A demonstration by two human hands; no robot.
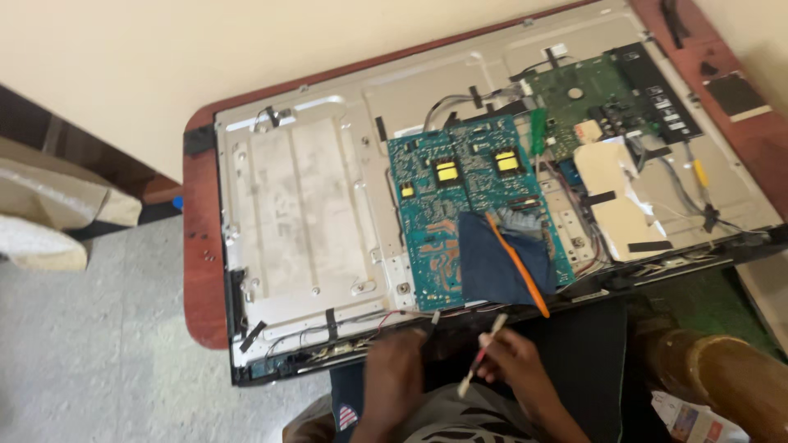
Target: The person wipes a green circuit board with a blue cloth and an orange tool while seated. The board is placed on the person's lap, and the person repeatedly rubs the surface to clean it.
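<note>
Teal, flat circuit board (460, 205) lies on grey sheet metal (304, 197); our right hand (513, 361) fingers pinch a thin white probe (483, 354), left hand (394, 369) fingers pinch a dark probe (432, 320).

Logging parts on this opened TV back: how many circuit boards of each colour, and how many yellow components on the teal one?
Teal circuit board: 1
Green circuit board: 1
Yellow components: 3
Total: 5

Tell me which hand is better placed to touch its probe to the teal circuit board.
Probably the left hand: its black probe already points at the lower edge of the teal circuit board. The right hand holds its red-and-white probe slanted, tip slightly lower.
</note>
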